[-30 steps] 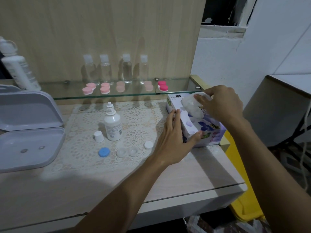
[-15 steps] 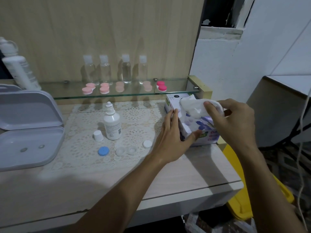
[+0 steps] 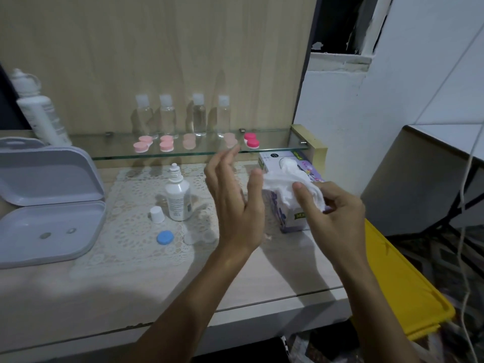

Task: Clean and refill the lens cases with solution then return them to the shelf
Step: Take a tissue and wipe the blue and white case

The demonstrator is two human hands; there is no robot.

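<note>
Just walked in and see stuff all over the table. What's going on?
A person is cleaning lens cases. The right hand pinches a tissue above the tissue box; the left hand hovers open beside it. An open case, its blue cap and an uncapped solution bottle sit on the mat.

left hand (image 3: 235, 205): lifted off tissue box (image 3: 288, 218) | right hand (image 3: 332, 213): tissue (image 3: 285, 184) pulled clear of box

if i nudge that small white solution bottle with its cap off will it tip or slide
The small white solution bottle looks tall and narrow, so it would probably tip. The lace mat under it likely grips, hindering sliding. Uncapped, it may spill.
</note>
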